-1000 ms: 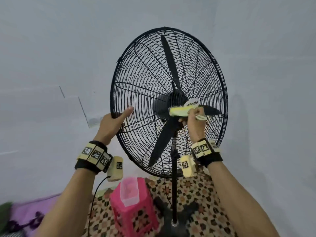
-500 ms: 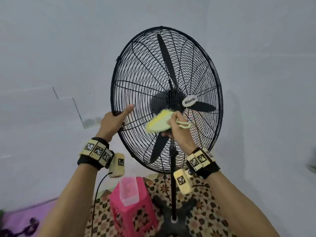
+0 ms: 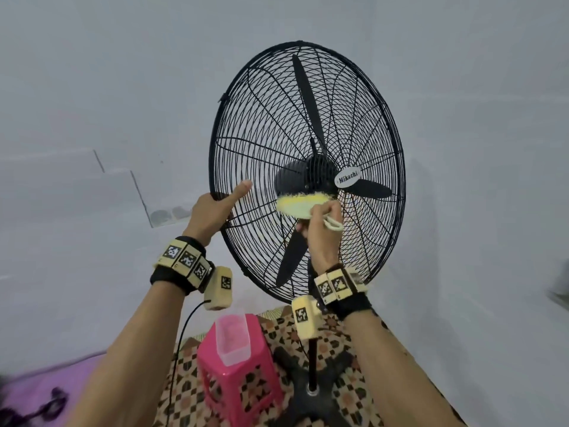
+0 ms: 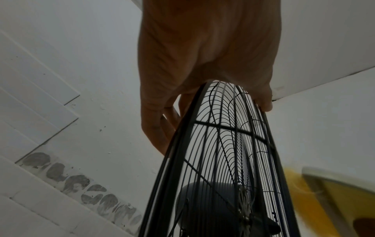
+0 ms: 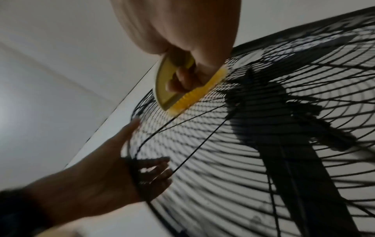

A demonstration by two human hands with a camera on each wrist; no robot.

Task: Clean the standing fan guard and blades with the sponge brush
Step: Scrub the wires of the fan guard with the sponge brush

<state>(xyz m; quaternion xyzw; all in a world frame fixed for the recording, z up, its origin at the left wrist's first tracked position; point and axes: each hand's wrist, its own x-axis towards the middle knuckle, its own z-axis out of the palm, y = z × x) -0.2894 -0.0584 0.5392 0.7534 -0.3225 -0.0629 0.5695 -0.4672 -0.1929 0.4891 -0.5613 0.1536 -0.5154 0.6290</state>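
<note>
Head view: right hand (image 3: 320, 232) grips the sponge brush (image 3: 297, 205), now raised against the fan guard (image 3: 246, 134) just under the hub (centre frame); left hand (image 3: 212, 211) still clasps the guard's left rim.

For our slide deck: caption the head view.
Right hand scrubs fan guard with sponge brush; left hand steadies rim.

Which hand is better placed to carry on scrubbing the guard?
Right hand: it grips the sponge brush against the guard near the hub. Left hand grips the rim, steadying.
</note>
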